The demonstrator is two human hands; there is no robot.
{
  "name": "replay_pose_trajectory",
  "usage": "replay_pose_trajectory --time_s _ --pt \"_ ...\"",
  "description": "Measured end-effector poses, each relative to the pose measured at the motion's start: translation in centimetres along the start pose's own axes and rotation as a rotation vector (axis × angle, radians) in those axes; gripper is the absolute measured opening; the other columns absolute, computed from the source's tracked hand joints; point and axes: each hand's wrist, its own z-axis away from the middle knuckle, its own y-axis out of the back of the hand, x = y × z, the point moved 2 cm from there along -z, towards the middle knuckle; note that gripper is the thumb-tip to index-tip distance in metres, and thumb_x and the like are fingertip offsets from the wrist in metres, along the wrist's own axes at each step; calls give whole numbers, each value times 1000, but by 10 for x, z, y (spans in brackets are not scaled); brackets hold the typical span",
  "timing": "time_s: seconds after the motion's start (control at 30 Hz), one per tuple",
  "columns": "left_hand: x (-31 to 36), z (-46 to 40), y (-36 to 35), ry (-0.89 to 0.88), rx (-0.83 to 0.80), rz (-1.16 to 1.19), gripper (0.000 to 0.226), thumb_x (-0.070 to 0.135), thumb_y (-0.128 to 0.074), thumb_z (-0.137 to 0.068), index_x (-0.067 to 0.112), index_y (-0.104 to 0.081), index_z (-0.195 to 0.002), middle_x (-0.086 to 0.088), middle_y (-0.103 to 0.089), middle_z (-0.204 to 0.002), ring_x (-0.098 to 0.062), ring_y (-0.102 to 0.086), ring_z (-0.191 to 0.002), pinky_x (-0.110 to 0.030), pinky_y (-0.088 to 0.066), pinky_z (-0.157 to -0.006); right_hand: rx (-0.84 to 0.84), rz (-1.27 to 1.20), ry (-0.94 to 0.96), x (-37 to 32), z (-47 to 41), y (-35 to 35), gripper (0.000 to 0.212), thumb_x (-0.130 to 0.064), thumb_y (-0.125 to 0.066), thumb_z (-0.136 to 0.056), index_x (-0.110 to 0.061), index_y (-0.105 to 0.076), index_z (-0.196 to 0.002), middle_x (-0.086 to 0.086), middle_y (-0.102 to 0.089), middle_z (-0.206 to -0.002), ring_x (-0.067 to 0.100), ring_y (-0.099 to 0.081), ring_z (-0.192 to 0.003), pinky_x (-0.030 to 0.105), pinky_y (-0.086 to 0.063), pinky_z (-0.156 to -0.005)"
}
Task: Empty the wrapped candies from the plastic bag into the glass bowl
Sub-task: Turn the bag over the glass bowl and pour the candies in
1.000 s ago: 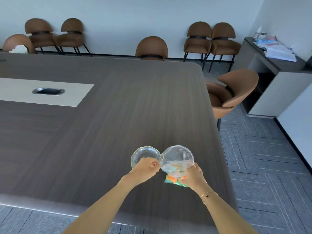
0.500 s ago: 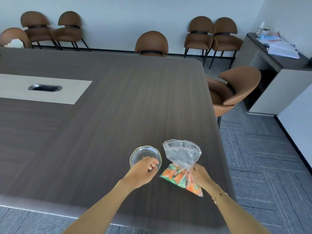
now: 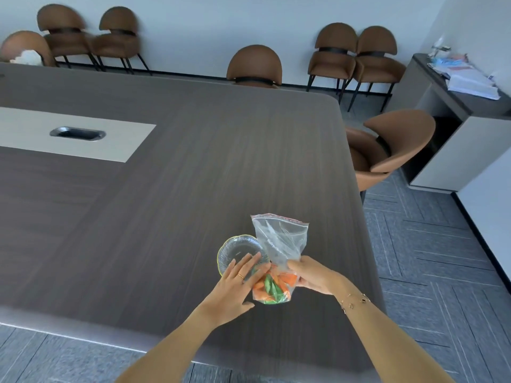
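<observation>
I am at a dark wood-grain conference table (image 3: 166, 189) in a pale-walled room, with brown round-backed chairs (image 3: 254, 64) along the far wall at twelve o'clock.

The plastic bag (image 3: 279, 244) stands upright near the table's near edge, just right of centre in my view. It is clear, crinkled film with a red zip strip across its top, and the upper half is empty and limp. The wrapped candies (image 3: 272, 286), orange and green, are bunched at the bottom.

My right hand (image 3: 312, 276) is closed around the bag's middle from three o'clock, pinching the film just above the candies. My left hand (image 3: 235, 283) is open, fingers straight and together, pressed flat against the bag's lower left side; a thin ring shows on one finger.

The glass bowl (image 3: 237, 251) sits on the table at ten o'clock of the bag, touching it. It is small, clear and ribbed, with a wavy yellowish rim, and my left fingertips overlap its near edge.
</observation>
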Motion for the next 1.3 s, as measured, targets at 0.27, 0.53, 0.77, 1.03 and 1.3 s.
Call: replay_pose_trajectory --time_s 0.27,0.53,0.77,1.03,1.3 --pt "-1 8 20 99 52 307 73 33 -63 -81 27 -26 -143 5 -34 -149 -14 -38 -135 -35 -33 -115 -144 -203 50 -12 -10 -39 32 -22 -50 -97 -9 -50 -126 11 -63 -108 24 -63 -106 36 -54 -96" --pt "-7 9 24 251 -5 212 60 23 -63 -80 23 -38 -134 -2 -50 -124 -23 -54 -112 -37 -51 -87 -21 -136 -34 -10 -22 -50 42 -35 -59 -93 -7 -56 -124 14 -68 -117 26 -68 -105 38 -56 -91" --pt "-15 9 18 349 -72 176 58 27 -66 -81 22 -38 -131 -2 -53 -125 -21 -53 -115 -38 -51 -91 156 90 -136 -15 -26 -62 61 -48 -65 -82 -14 -47 -129 8 -64 -120 21 -68 -101 37 -63 -74" --pt "-19 -4 25 363 -56 219 57 25 -64 -81 24 -38 -132 -1 -55 -123 -22 -56 -111 -40 -53 -86 103 247 -35 -30 -6 -77 50 -61 -54 -84 -36 -42 -126 -7 -52 -118 16 -55 -112 29 -57 -78" --pt "-24 -6 30 396 -115 250 65 18 -62 -74 27 -34 -132 -2 -56 -113 -24 -58 -102 -41 -54 -80 244 713 195 -30 -3 -78 32 -29 -50 -97 -16 -61 -124 4 -64 -121 22 -60 -111 29 -47 -96"
